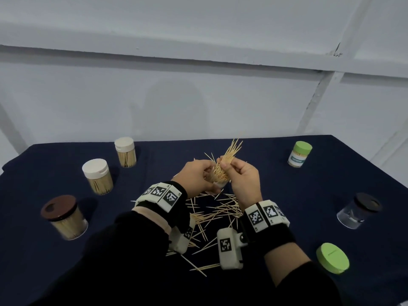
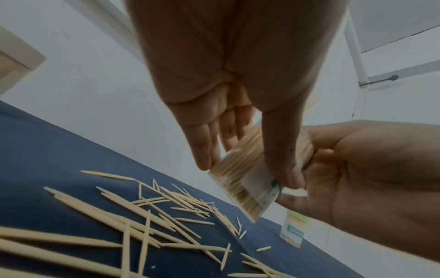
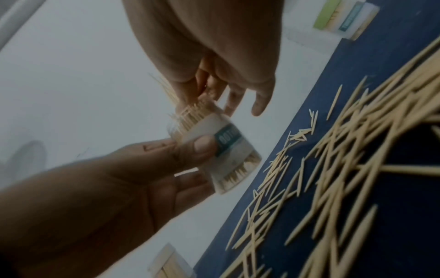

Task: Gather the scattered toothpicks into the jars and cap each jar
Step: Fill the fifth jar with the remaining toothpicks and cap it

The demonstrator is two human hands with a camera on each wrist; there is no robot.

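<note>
Hands (image 1: 199, 176) gripping jar (image 2: 245, 186), toothpicks (image 1: 228, 159) protruding

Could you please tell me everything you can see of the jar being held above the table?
The jar is small, clear plastic, with a white label bearing a teal band. It is uncapped, tilted and held above the dark cloth, not touching it. The left hand grips its side, thumb on the label. Toothpicks pack it and fan out of its mouth, where the right hand pinches the bundle.
</note>
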